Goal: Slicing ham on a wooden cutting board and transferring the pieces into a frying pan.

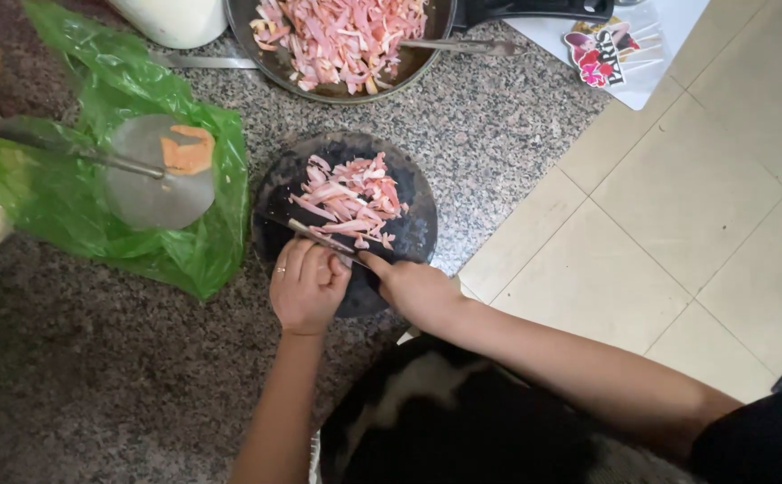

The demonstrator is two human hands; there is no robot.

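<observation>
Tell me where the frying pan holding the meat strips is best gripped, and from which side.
Probably by the black handle that sticks out to the picture's right of the frying pan, coming from that right side. The bowl is piled with meat strips, and a metal utensil lies across its rim, so the handle looks like the only free part.

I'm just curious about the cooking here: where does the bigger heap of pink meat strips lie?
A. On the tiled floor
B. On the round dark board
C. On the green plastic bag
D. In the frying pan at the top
D: the frying pan holds far more meat strips than the round dark board does.
</observation>
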